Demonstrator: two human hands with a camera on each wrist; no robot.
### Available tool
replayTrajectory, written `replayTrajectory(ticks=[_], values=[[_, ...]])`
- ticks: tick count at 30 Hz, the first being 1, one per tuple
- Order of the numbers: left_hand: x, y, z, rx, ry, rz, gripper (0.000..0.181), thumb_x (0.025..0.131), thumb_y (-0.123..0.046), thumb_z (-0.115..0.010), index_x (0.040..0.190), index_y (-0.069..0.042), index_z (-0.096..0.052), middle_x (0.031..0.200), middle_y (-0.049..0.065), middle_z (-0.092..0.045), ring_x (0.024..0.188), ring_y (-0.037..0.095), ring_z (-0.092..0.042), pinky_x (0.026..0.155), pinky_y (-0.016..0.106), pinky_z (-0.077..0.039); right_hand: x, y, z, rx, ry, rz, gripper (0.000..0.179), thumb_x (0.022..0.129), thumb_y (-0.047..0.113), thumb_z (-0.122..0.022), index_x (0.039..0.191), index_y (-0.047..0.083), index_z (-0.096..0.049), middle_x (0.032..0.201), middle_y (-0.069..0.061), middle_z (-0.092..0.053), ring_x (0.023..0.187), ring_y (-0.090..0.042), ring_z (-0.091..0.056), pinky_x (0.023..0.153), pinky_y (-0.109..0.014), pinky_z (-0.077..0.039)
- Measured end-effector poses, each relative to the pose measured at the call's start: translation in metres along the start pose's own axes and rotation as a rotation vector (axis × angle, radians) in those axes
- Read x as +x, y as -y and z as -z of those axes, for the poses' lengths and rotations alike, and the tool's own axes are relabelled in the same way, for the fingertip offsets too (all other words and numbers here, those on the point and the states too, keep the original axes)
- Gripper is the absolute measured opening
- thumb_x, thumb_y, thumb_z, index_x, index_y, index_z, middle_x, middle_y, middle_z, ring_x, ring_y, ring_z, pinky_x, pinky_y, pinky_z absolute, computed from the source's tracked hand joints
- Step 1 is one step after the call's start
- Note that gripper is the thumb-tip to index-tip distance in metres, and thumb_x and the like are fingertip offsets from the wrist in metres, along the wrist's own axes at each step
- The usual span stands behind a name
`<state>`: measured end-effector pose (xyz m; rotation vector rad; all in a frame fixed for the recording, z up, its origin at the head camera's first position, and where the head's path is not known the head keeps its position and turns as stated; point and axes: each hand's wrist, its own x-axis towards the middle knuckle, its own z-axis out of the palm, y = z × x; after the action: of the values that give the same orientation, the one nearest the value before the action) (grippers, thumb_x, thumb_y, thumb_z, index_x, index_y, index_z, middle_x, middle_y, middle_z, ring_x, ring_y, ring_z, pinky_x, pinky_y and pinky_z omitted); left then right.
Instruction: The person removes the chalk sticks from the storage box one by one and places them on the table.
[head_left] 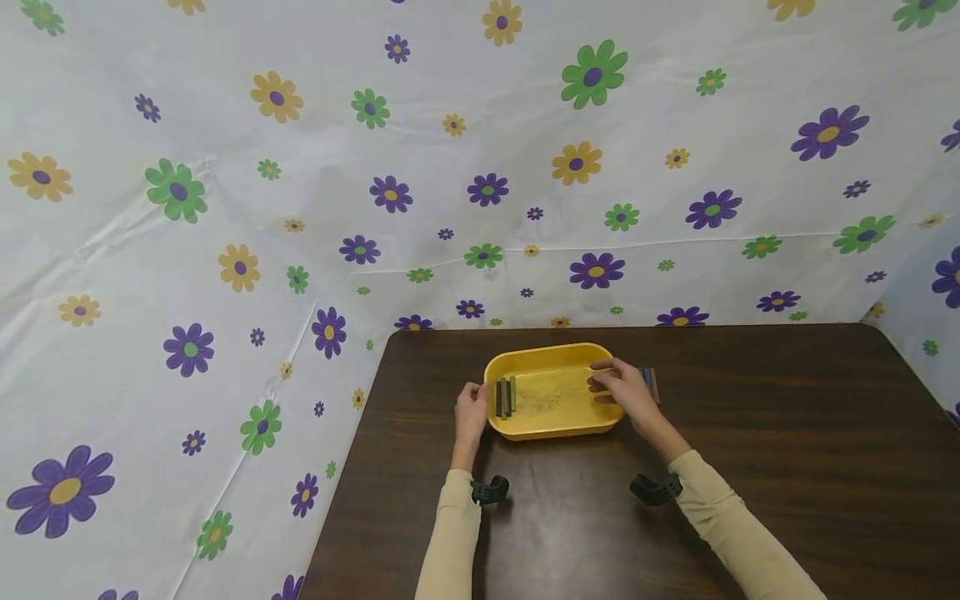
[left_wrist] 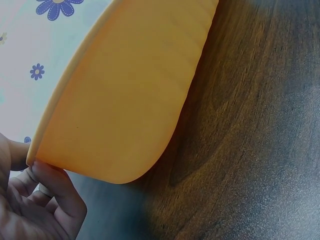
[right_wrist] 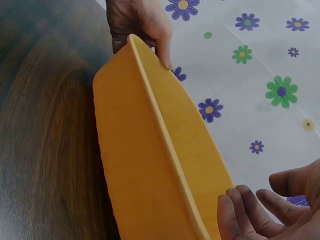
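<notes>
Flowered sheeting (head_left: 442, 175) borders the brown table (head_left: 787, 450); the yellow tray (head_left: 551, 390) looks scuffed inside — my left hand (head_left: 471, 411) pinches its rim, my right hand (head_left: 630, 393) spreads loosely.

Right of the yellow tray (head_left: 551, 393), the right hand (head_left: 626, 387) partly covered the outer sticks (head_left: 655, 387) — their number could not be told. At the tray's left end, the inner sticks (head_left: 506, 398) were too small to identify. Below it, both sleeves (head_left: 452, 533) ran off the head view — and the tray's wall (left_wrist: 132, 100) hid its inside from the left wrist camera
</notes>
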<state>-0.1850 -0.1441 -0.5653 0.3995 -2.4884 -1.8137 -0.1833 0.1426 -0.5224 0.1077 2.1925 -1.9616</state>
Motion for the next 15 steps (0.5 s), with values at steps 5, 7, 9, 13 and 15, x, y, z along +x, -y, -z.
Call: replayTrajectory(ticks=[5, 7, 9, 13, 15], values=[[0.0, 0.001, 0.0, 0.01, -0.01, 0.005, 0.028, 0.111, -0.024, -0.052, 0.105, 0.002, -0.061, 0.077, 0.004, -0.05, 0.059, 0.015, -0.046, 0.053, 0.028, -0.04, 0.003, -0.007, -0.008, -0.013, -0.004, -0.025, 0.039, 0.109, 0.013, -0.054, 0.139, -0.011, -0.051, 0.119, -0.028, -0.066, 0.109, -0.041, -0.067, 0.092, -0.051, -0.056], [-0.001, 0.002, 0.0, 0.014, -0.013, 0.002, 0.028, 0.111, -0.024, -0.052, 0.105, 0.002, -0.061, 0.077, 0.005, -0.05, 0.059, 0.015, -0.046, 0.054, 0.028, -0.04, 0.004, -0.009, -0.011, -0.02, -0.004, -0.028, 0.039, 0.109, 0.013, -0.054, 0.139, -0.011, -0.052, 0.118, -0.028, -0.066, 0.108, -0.041, -0.067, 0.091, -0.05, -0.057], [0.0, 0.002, 0.0, 0.013, -0.015, 0.001, 0.028, 0.111, -0.024, -0.052, 0.105, 0.001, -0.061, 0.077, 0.005, -0.05, 0.059, 0.014, -0.046, 0.054, 0.028, -0.04, 0.006, -0.01, -0.014, -0.026, 0.0, -0.026, 0.038, 0.108, 0.013, -0.054, 0.138, -0.011, -0.052, 0.117, -0.027, -0.067, 0.109, -0.042, -0.067, 0.09, -0.049, -0.057], [0.001, 0.003, -0.001, 0.011, -0.016, -0.006, 0.027, 0.111, -0.024, -0.052, 0.104, 0.0, -0.062, 0.077, 0.005, -0.051, 0.059, 0.014, -0.046, 0.053, 0.028, -0.041, 0.008, -0.011, -0.021, -0.016, 0.011, -0.026, 0.037, 0.108, 0.012, -0.054, 0.137, -0.012, -0.052, 0.118, -0.029, -0.066, 0.11, -0.044, -0.067, 0.092, -0.05, -0.056], [0.002, 0.002, -0.001, 0.01, -0.015, -0.006, 0.027, 0.111, -0.024, -0.052, 0.105, 0.0, -0.062, 0.078, 0.005, -0.051, 0.059, 0.014, -0.046, 0.053, 0.028, -0.041, 0.009, -0.012, -0.024, -0.006, 0.018, -0.026, 0.037, 0.108, 0.011, -0.053, 0.137, -0.012, -0.052, 0.118, -0.03, -0.066, 0.11, -0.045, -0.066, 0.092, -0.051, -0.056]])
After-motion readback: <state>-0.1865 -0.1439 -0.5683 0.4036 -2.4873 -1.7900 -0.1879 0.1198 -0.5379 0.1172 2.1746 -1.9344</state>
